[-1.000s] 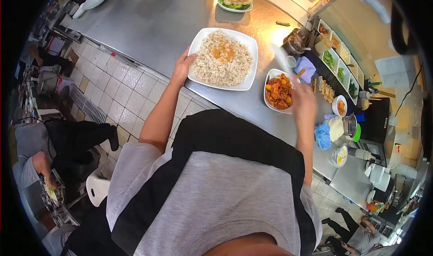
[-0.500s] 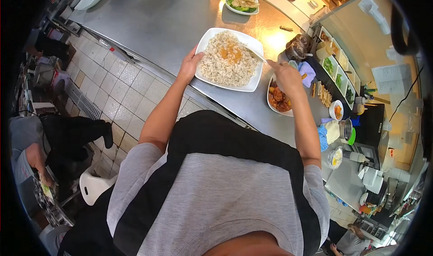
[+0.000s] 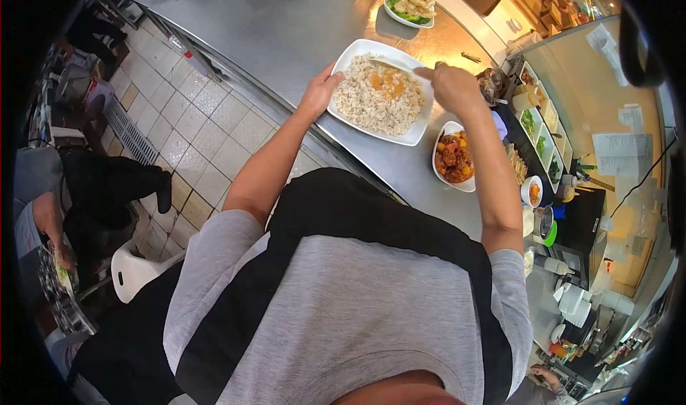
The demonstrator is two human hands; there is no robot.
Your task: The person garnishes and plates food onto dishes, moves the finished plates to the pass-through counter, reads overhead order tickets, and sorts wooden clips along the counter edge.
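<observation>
A white square plate (image 3: 423, 123) heaped with rice (image 3: 379, 98) lies on the steel counter, with an orange topping (image 3: 389, 81) near the middle of the heap. My left hand (image 3: 319, 91) grips the plate's left rim, thumb on top. In my right hand (image 3: 454, 87), above the plate's right edge, is the handle of a spoon (image 3: 400, 67). Its far end reaches into the upper part of the rice, so the bowl is hard to see. Below my right wrist stands a white bowl of saucy red-brown chunks (image 3: 454, 158).
A small dish of dumplings and greens (image 3: 410, 6) stands at the back of the steel counter (image 3: 271, 41). To the right are white trays of garnish (image 3: 541, 137), jars (image 3: 490, 83) and a small white bowl (image 3: 532, 191). Another person (image 3: 50, 212) is at the far left.
The spoon has moved from the rice's right side to its upper part, across the topping. My right hand is higher, uncovering more of the saucy bowl. The whole view has shifted slightly.
</observation>
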